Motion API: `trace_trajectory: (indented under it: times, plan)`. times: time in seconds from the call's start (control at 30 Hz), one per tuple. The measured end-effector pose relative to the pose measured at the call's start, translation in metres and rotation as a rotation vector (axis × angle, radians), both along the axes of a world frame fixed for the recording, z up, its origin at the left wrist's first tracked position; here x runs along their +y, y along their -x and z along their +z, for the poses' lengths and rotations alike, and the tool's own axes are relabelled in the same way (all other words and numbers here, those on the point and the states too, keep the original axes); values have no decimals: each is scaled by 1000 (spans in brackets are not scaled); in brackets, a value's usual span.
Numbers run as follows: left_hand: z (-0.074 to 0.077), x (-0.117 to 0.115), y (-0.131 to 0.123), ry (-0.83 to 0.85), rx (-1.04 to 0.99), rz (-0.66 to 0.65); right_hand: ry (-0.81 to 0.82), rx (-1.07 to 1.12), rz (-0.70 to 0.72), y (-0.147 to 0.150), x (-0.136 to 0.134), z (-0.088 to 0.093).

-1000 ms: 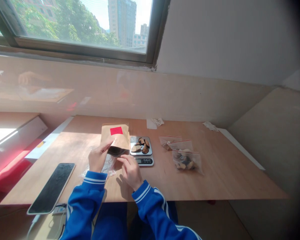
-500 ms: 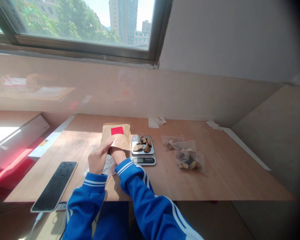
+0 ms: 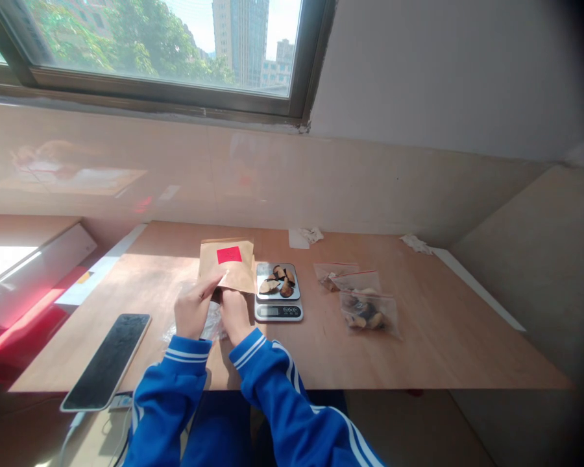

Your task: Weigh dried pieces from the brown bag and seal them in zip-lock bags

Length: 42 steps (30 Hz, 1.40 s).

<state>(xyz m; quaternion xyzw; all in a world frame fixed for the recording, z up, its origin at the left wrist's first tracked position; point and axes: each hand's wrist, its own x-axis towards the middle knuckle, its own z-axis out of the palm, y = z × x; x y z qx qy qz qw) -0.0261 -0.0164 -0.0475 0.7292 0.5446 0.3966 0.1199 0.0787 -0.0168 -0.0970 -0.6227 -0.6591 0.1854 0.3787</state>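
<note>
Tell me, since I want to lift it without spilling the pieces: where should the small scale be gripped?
Probably by the base of the small scale, at its left and right edges, coming from above. The dried pieces lie loose on its flat platform, so keep it level. The left hand and right hand are at the paper bag.

A second ago the right hand (image 3: 234,314) lay on the table outside the paper bag (image 3: 228,264). Then it went into the bag's mouth; now it has drawn partly back.

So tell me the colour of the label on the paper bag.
Red label on the brown paper bag, head view.
</note>
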Motion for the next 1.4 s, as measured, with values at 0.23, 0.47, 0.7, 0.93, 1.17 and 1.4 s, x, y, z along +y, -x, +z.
trace_trajectory:
  times: [0.23, 0.47, 0.7, 0.93, 1.17, 1.4]
  plan:
    - [2, 0, -2, 25, 8, 14, -236, 154, 8, -19, -54, 16]
    - [1, 2, -7, 50, -19, 85, -390, 290, -209, -69, -88, 3]
    - [1, 6, -16, 63, -117, 95, -401, 164, -294, -102, -69, -16]
    - [4, 6, -14, 117, -202, 59, -319, 76, -247, -103, -41, -25]
    - [1, 7, -10, 111, -238, 43, -317, 35, -343, -93, -45, -15]
    - [-4, 6, -9, 104, -200, 47, -300, 154, 35, -32, -61, 4]
